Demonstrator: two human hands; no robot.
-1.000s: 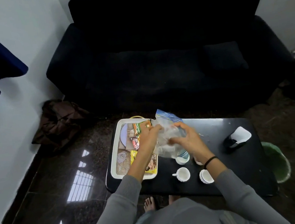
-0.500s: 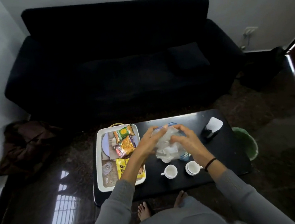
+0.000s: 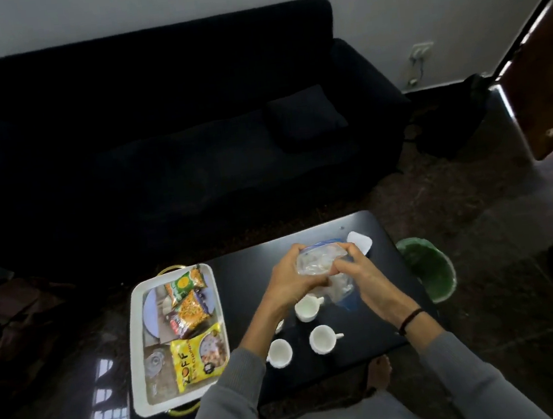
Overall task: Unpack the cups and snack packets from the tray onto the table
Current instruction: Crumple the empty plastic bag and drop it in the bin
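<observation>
I see both hands raised over the black counter point(image 3: 252, 281), holding one clear plastic bag point(image 3: 320, 261) between them. The left hand point(image 3: 288, 282) closes its fingers around the left end of the bag, and the right hand point(image 3: 352, 268) pinches the right end with thumb and fingers. What is inside the bag is too blurred for me to name. The lower part of the bag hangs down just above the counter.

Under the hands, three white cups stand on the counter: one cup point(image 3: 307, 309) directly below the bag, a second cup point(image 3: 322, 339) at 6 o'clock from it, and a third cup point(image 3: 279, 353) at 9 o'clock from the second, next to the left sleeve.

The white tray point(image 3: 136, 356) lies at the 9 o'clock side of the counter. In it I see a green packet point(image 3: 184, 285) at the far end, an orange packet point(image 3: 192, 313) touching it, and a yellow packet point(image 3: 200, 355) at the near end. A white object point(image 3: 360, 243) sits at 1 o'clock from the hands, partly hidden by them. A green bin point(image 3: 429, 273) stands on the floor at 3 o'clock from the counter.
</observation>
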